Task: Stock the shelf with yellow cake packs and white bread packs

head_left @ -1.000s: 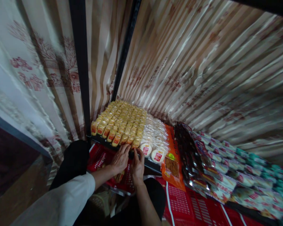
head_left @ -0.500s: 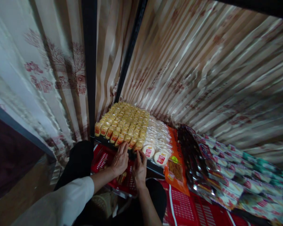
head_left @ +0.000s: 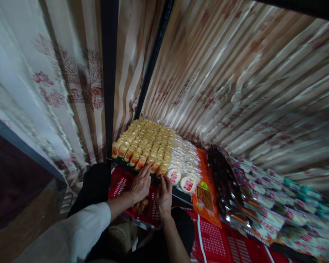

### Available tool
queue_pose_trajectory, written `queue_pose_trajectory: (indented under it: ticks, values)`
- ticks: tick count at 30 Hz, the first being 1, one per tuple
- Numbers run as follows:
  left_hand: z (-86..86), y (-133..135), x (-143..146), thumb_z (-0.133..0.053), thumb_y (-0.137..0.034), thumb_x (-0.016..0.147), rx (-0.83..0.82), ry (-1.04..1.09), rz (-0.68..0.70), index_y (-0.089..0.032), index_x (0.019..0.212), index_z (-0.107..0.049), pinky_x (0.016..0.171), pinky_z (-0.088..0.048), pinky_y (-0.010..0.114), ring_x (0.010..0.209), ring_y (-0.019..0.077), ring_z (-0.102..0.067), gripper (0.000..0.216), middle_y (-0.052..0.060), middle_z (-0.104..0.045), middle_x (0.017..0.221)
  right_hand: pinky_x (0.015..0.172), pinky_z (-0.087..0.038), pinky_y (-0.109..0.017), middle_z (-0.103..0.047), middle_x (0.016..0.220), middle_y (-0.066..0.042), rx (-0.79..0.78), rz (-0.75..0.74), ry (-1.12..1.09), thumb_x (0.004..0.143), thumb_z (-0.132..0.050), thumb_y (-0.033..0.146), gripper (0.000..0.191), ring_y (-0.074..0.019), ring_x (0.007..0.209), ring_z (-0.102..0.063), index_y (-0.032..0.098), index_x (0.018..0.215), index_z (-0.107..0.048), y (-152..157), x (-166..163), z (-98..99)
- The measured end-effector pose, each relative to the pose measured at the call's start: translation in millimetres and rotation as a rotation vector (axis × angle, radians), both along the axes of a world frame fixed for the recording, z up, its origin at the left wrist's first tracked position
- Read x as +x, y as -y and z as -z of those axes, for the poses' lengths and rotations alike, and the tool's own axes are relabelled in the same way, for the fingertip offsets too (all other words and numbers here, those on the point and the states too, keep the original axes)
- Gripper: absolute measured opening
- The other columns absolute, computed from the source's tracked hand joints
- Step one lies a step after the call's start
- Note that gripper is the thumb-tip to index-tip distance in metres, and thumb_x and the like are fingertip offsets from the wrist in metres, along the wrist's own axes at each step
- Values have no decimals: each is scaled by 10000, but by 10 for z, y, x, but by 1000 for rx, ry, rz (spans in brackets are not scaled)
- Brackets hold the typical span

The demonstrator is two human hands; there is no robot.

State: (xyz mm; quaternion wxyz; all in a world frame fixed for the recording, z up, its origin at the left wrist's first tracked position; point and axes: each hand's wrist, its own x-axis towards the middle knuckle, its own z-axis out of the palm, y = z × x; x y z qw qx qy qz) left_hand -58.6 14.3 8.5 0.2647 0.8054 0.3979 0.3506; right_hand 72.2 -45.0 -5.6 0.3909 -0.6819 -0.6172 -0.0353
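Several rows of small yellow wrapped snack packets (head_left: 146, 142) stand packed on a low dark shelf (head_left: 181, 194). My left hand (head_left: 140, 184) lies with fingers stretched out, its tips touching the front row of yellow packets. Beside it my right hand (head_left: 163, 193) also reaches up with fingers extended against the front packets at the row's right end. Neither hand wraps around anything. Round white packets with red labels (head_left: 181, 173) sit just to the right of the yellow ones.
A red plastic basket (head_left: 120, 182) with a few yellow packets sits under my hands. An orange snack bag (head_left: 205, 190), dark packets (head_left: 222, 179) and green-and-white packets (head_left: 276, 204) fill the shelf rightwards. Black shelf posts (head_left: 109, 73) and striped curtains (head_left: 235, 73) stand behind. Another red crate (head_left: 219, 241) lies below.
The view has shifted slightly, so the shelf sits a little further right. Both hands stay at the front row of yellow packets, fingers pressing against them.
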Motion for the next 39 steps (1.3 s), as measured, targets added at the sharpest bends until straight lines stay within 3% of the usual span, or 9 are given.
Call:
queue_pose_trajectory:
  ticks: [8,13,18,24,28,35,39]
  values:
    - [-44,95,-128,-332,-109,861,23,-3,-3,-66,1364,-351,1099,-342,440,1324,228,-345,505,163,-402,1404,934,-476,-452,-447,1233,-153,19,32,31,828,-387,137,407,-250,1148,-482,163,1202,-545,49,19,-23]
    - [71,184,-342,-324,-83,854,74,-22,-93,-77,1360,-372,1109,-320,459,1352,234,-296,508,151,-383,1425,951,-459,-472,-442,1253,-138,47,18,48,839,-389,136,410,-248,1163,-472,187,1222,-526,104,-93,-67]
    - [174,102,-422,-273,-77,873,104,-48,-66,-88,1413,-284,1112,-327,428,1394,201,-204,541,136,-312,1476,941,-472,-444,-445,1263,-126,86,-10,48,863,-395,134,389,-235,1196,-457,204,1222,-526,93,-270,-170]
    - [221,-27,-457,-265,-96,893,132,-71,-6,-67,1404,-303,1118,-321,412,1395,198,-196,514,145,-328,1466,949,-468,-445,-484,1272,-120,89,-156,112,827,-401,104,476,-221,1186,-471,211,1282,-492,-28,-424,-329]
    - [270,-47,-419,-291,-144,915,92,-18,14,-121,1429,-264,1118,-325,407,1397,189,-184,516,117,-304,1483,987,-422,-479,-562,1248,-112,41,-234,254,799,-407,92,521,-231,1193,-463,181,1306,-487,-223,-545,-393]
    - [257,-61,-353,-325,-221,940,-113,76,6,-167,1446,-244,1143,-269,380,1377,177,-252,515,89,-286,1493,1035,-376,-438,-511,1333,-161,-99,-188,243,762,-369,49,575,-219,1264,-434,93,1328,-463,-502,-729,-272]
    - [256,-74,-386,-385,-247,924,-114,48,11,-172,1438,-271,1132,-285,408,1382,205,-240,532,94,-280,1495,1058,-352,-443,-473,1363,-180,-117,-176,234,724,-364,25,608,-223,1302,-393,64,1322,-463,-524,-756,-180]
